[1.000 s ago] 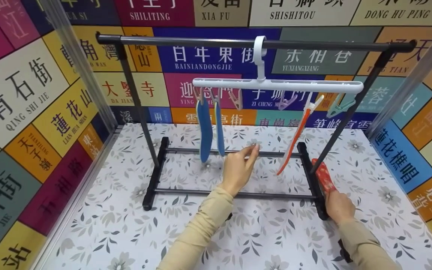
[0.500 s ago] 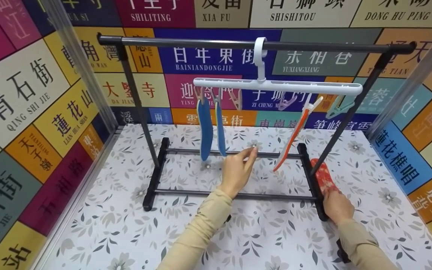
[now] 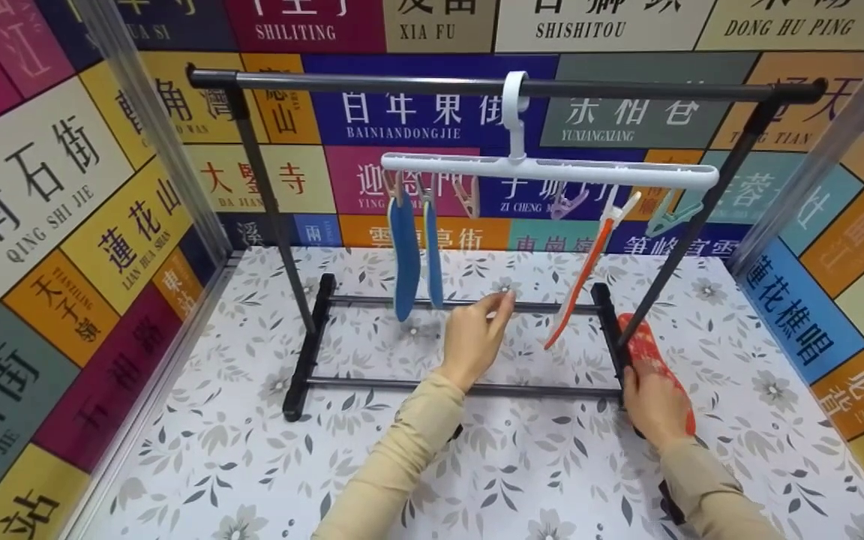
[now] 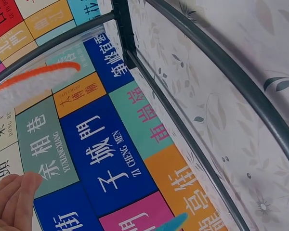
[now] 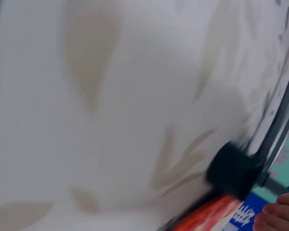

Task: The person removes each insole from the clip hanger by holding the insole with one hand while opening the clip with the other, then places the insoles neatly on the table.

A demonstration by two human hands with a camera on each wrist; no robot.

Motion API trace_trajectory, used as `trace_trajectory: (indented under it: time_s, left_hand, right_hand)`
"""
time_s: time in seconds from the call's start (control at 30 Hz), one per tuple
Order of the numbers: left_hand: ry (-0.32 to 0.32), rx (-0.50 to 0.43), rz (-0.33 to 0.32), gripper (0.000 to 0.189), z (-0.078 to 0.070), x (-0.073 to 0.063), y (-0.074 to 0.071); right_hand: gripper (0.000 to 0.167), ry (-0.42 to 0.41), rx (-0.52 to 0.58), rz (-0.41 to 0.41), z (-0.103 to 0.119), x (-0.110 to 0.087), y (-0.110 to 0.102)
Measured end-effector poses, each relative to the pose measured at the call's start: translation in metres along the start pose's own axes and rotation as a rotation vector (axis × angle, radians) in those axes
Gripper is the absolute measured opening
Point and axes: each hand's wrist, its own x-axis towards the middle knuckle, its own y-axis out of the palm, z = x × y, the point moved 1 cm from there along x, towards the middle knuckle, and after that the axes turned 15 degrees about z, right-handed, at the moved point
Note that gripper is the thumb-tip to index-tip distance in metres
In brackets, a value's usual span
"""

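My left hand [image 3: 472, 337] hovers over the rack's base with thumb and fingers loosely bent, holding nothing; its fingertips [image 4: 29, 185] show in the left wrist view. A red, white-mottled insole [image 3: 638, 341] lies on the table beside the rack's right foot. My right hand [image 3: 655, 401] overlaps its left side, fingers extended toward the foot and not seen curled round it. On a white clip hanger [image 3: 612, 174] hang two blue insoles, one [image 3: 405, 259] left of the other [image 3: 434, 259]. Clipped near the right end is an orange-edged insole [image 3: 586, 277] with a white fleecy face.
The dark metal rack [image 3: 402, 81] stands on a floral cloth [image 3: 237, 450], with its base bars between the hands. Pink, purple and green clips, such as the green clip [image 3: 673, 217], dangle without insoles. Sign-patterned walls enclose the back and sides.
My right hand has shifted up and left from the red insole's near end, exposing more of its length. The orange-edged insole has swung slightly. My left hand has stayed put.
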Motion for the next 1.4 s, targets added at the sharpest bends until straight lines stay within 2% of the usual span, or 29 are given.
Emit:
trace_trajectory:
  time_s: [0.07,0.23,0.43,0.63,0.77,0.97,1.13,1.27,1.4]
  left_hand:
    - [-0.006,0.004,0.016,0.043,-0.001,0.002,0.0]
    - [-0.013,0.001,0.042,0.044,-0.005,0.006,-0.002]
    - [-0.01,0.033,0.033,0.045,-0.01,0.011,-0.005]
    - [0.012,0.071,0.018,0.045,-0.018,0.018,-0.006]
    - [0.015,0.103,0.044,0.045,-0.024,0.022,-0.007]
    - [-0.015,0.121,0.102,0.048,-0.036,0.029,-0.007]
    - [-0.003,0.101,0.122,0.048,-0.049,0.037,-0.007]
    - [0.009,0.072,0.123,0.048,-0.059,0.042,-0.007]
    - [0.022,0.073,0.124,0.048,-0.064,0.047,-0.008]
  right_hand:
    - [0.029,-0.031,0.014,-0.008,0.009,0.0,0.003]
    - [0.056,-0.092,0.045,-0.002,0.032,0.001,0.01]
    - [0.08,-0.124,0.039,0.034,0.061,0.005,0.014]
    - [0.091,-0.136,0.058,0.009,0.084,0.008,0.019]
    - [0.097,-0.133,0.081,0.011,0.096,0.009,0.02]
    - [0.1,-0.133,0.109,0.001,0.108,0.013,0.016]
    - [0.097,-0.176,0.133,-0.058,0.113,0.019,0.011]
    - [0.089,-0.212,0.119,-0.091,0.115,0.023,0.009]
    - [0.073,-0.23,0.084,-0.12,0.116,0.026,0.011]
